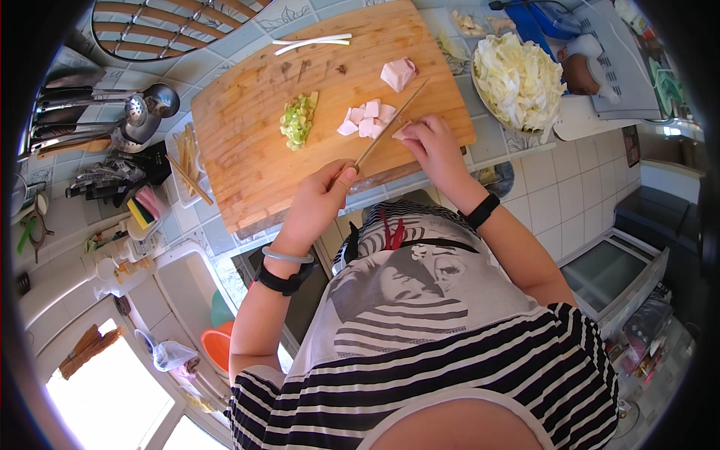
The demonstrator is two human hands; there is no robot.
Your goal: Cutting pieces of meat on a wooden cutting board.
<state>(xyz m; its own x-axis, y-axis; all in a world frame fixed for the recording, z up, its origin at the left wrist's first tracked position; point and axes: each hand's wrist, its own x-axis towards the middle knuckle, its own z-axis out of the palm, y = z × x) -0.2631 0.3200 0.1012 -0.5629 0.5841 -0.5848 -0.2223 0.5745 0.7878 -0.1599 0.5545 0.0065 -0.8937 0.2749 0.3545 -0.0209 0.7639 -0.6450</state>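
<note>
A knife (392, 124) points away from me to the upper right over a wooden cutting board (236, 135), its edge-on blade beside the meat. My left hand (323, 194) grips its handle, which the fingers mostly hide. Just right of the blade, my right hand (433, 143) pinches a small piece of pale meat (400, 133) against the board. Several cut pale pink meat pieces (368, 117) lie left of the blade. A larger meat chunk (399, 73) rests beyond the tip. Chopped green vegetable (299, 120) forms a pile further left, and white stalks (312, 42) lie at the far edge.
A bowl of cut cabbage (520, 84) stands right of the board. At the left are a tray with chopsticks (191, 169), hanging ladles (160, 101), sponges (143, 208) and a sink (185, 275). An orange basin (219, 343) sits lower left.
</note>
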